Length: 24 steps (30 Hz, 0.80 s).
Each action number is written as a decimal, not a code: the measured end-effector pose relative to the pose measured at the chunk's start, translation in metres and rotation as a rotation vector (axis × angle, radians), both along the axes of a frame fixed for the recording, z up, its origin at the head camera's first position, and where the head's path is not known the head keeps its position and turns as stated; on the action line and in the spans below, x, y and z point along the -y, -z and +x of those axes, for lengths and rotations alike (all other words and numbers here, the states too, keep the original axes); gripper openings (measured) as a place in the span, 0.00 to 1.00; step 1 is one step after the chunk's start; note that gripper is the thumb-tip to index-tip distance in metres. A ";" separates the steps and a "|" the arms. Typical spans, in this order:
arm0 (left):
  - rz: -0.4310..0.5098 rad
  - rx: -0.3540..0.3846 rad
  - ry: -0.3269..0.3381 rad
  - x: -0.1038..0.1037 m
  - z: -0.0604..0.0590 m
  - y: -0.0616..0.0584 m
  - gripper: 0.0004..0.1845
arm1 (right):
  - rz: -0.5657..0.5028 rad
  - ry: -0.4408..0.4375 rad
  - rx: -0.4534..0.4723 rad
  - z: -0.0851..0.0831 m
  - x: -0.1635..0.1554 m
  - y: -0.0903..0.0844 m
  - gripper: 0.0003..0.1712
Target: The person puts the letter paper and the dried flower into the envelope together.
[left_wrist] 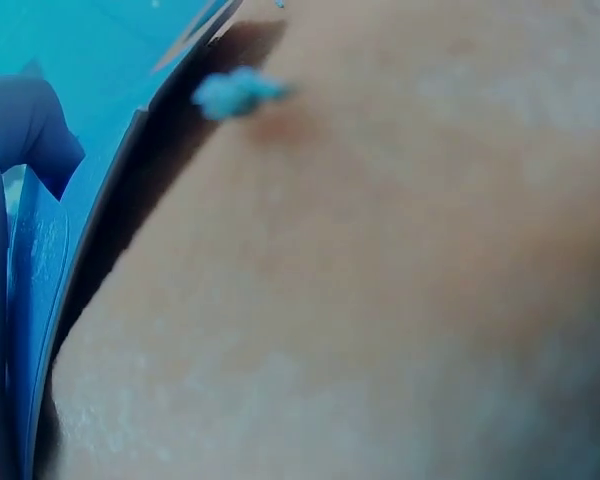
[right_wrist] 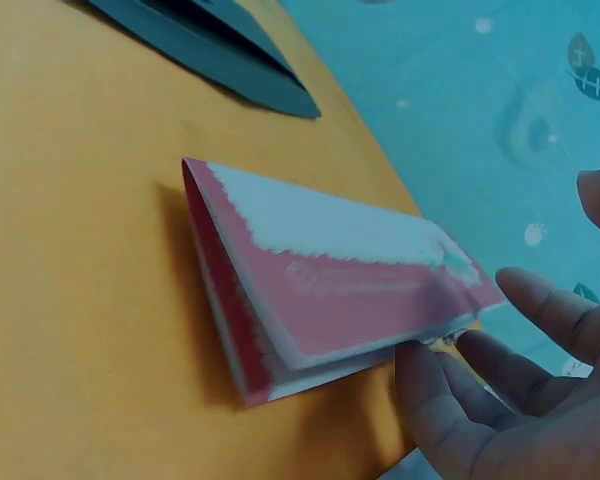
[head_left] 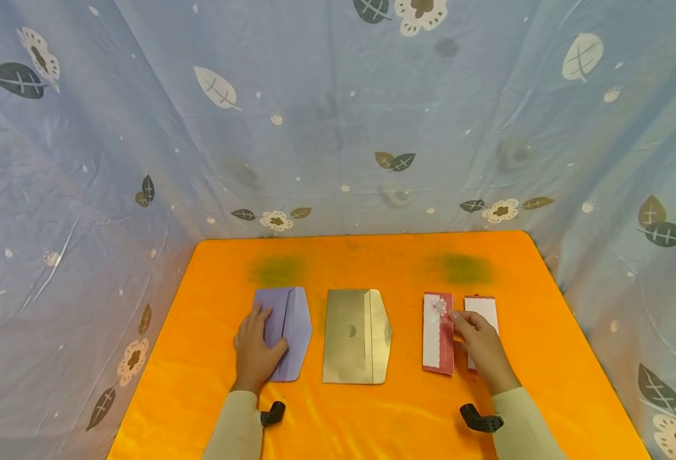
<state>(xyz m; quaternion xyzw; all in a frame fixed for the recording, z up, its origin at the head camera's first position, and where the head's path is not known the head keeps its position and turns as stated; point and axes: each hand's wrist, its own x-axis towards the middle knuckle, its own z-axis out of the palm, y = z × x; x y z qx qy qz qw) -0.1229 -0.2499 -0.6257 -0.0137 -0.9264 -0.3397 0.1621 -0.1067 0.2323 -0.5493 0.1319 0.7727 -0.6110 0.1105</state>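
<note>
On the left of the table lies a purple envelope with its pointed flap unfolded to the right. My left hand rests on the envelope's left part, fingers spread toward the top and thumb near the flap's slit. In the left wrist view a bent digit lies on the envelope, tinted blue there. My right hand holds a folded red and white card by its right edge. The right wrist view shows the card with its two leaves slightly parted and my fingertips at its far end.
A gold envelope, flap spread to the right, lies between the purple envelope and the held card. Another red and white card is partly hidden under my right hand. Patterned blue curtains surround the orange table at back and sides.
</note>
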 end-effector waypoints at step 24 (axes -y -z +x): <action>0.016 0.048 -0.003 0.003 -0.001 -0.001 0.41 | 0.067 0.019 0.090 0.007 0.002 0.013 0.48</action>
